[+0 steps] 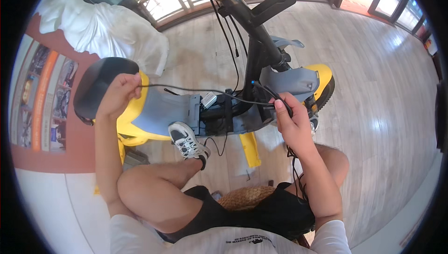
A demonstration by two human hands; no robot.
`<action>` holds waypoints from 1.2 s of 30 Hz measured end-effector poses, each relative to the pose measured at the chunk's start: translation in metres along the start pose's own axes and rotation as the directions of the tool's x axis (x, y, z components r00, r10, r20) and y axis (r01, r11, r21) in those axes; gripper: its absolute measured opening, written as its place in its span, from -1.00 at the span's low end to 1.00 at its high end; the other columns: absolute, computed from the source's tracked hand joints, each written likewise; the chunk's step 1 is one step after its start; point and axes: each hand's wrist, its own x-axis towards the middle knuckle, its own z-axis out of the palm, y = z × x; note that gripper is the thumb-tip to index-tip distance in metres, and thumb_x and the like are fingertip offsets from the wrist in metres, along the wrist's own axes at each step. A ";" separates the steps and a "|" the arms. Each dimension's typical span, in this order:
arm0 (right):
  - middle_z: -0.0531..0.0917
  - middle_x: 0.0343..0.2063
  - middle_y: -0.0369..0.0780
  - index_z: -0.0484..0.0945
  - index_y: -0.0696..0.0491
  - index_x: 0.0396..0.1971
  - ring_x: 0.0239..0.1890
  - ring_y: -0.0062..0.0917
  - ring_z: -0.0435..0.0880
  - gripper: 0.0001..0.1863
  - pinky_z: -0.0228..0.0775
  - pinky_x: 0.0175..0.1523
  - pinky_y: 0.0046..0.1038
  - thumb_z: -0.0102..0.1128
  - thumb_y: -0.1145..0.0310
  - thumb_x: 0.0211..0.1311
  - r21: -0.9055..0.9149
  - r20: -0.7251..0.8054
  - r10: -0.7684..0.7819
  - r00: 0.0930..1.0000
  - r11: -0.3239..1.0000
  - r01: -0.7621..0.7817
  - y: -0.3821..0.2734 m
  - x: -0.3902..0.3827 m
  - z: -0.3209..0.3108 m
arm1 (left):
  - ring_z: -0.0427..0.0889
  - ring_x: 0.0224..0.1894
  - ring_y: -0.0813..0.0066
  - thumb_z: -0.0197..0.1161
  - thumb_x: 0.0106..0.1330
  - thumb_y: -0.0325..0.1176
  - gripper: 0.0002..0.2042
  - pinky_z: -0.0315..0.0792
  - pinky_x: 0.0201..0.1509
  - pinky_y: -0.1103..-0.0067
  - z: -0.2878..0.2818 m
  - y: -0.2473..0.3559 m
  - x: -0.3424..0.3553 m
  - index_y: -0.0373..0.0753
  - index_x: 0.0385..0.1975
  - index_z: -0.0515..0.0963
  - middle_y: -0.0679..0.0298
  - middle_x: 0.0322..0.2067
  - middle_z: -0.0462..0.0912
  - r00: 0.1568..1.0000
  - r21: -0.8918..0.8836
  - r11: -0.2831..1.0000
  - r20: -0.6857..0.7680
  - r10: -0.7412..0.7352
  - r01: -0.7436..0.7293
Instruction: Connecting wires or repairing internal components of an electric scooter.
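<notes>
My left hand [122, 93] pinches a thin black cable [191, 90] beside the black seat [93, 88] of a yellow and grey electric scooter [154, 114]. The cable runs across the open middle of the frame to my right hand [291, 118], whose fingers are closed on a looped bundle of black cable. A connector with a blue tip [253, 82] sticks up from that bundle. More cable hangs from my right hand toward my right leg. Below the line of cable, a silver box [208, 100] sits in the scooter's uncovered deck, among black parts and wires.
A loose yellow panel [249, 149] and small tools lie on the wooden floor [382, 90] under the scooter. A woven seat [245, 198] is beneath me. A white-draped object [102, 30] and a poster board [44, 95] stand at the left; glass doors [392, 2] are at the back.
</notes>
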 end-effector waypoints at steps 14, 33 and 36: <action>0.62 -0.27 -0.28 0.43 0.13 -0.02 -0.46 -0.73 0.46 -0.64 0.24 -0.46 -0.67 0.19 0.21 0.35 0.475 0.492 0.140 0.859 0.784 -0.400 -0.013 0.011 0.023 | 0.60 -0.42 0.02 0.38 0.06 -0.47 -0.82 0.47 -0.36 0.41 0.182 0.023 -0.015 -0.27 -0.37 0.53 0.12 -0.49 0.64 0.818 0.690 0.440 0.501 0.283 -0.575; 0.49 -0.48 -0.34 0.51 0.08 -0.24 -0.62 -0.80 0.26 -0.85 0.09 -0.50 -0.72 0.21 0.32 0.34 0.588 0.404 0.313 0.860 0.631 -0.506 0.001 0.008 0.024 | 0.67 -0.27 0.52 0.22 0.24 -0.57 -0.68 0.55 -0.25 0.59 0.120 -0.046 0.041 -0.30 0.01 0.49 0.19 -0.21 0.68 0.984 -0.189 0.968 0.100 -0.146 0.163; 0.47 -0.49 -0.35 0.48 0.07 -0.20 -0.62 -0.80 0.24 -0.85 0.09 -0.50 -0.72 0.18 0.32 0.36 0.613 0.483 0.322 0.814 0.539 -0.577 0.007 0.006 0.021 | 0.66 -0.34 0.50 0.27 0.18 -0.47 -0.64 0.54 -0.26 0.55 0.109 -0.171 0.069 -0.30 0.01 0.50 0.20 -0.28 0.67 0.938 0.382 0.893 0.147 -0.313 0.238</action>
